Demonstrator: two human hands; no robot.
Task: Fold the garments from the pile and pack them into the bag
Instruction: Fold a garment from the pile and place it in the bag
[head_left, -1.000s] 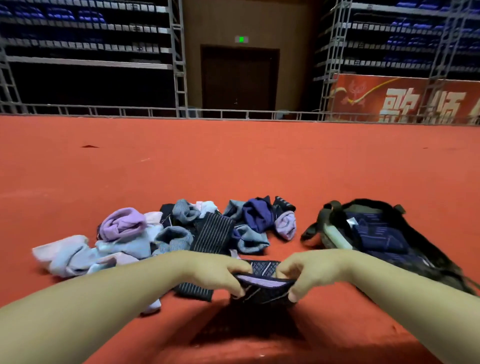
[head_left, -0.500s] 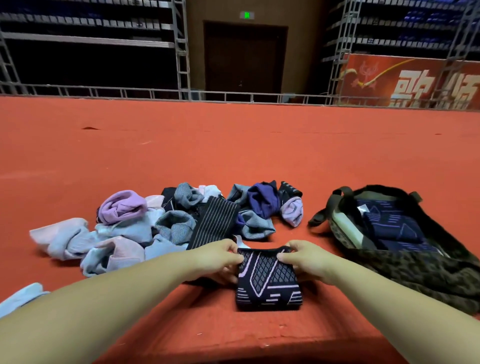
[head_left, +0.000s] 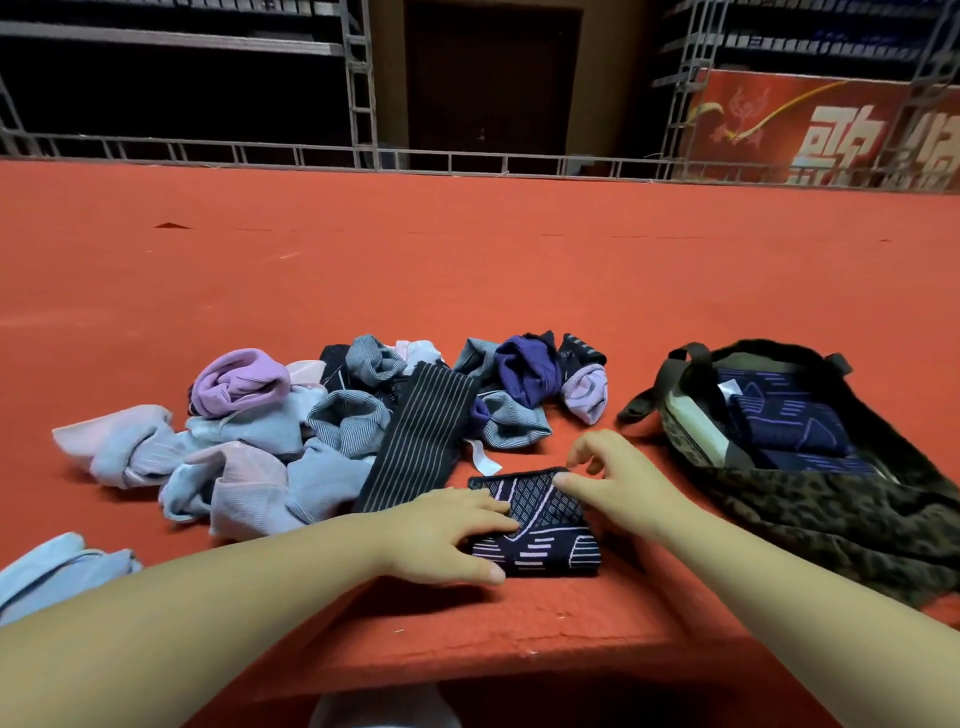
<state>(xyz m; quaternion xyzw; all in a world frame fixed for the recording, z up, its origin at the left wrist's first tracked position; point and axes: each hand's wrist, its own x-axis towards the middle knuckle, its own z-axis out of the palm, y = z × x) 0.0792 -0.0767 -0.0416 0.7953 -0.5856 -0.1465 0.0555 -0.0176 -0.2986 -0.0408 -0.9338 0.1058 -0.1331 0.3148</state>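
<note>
A folded dark garment (head_left: 540, 525) with pale line patterns lies flat on the red desk (head_left: 467, 270) near its front edge. The left hand (head_left: 447, 535) rests on the garment's left part, fingers straight and flat, gripping nothing. The right hand (head_left: 618, 483) touches the garment's upper right corner with loosely bent fingers, holding nothing. Just behind and to the left lies the pile (head_left: 291, 415) of crumpled garments in lilac, pale blue, grey and navy, with a dark striped piece (head_left: 421, 431) at its near edge. To the right of the right hand the leopard-print bag (head_left: 831, 525) lies open, with folded dark patterned garments (head_left: 779, 415) inside. One pale blue piece (head_left: 52, 571) lies apart at the far left.
</note>
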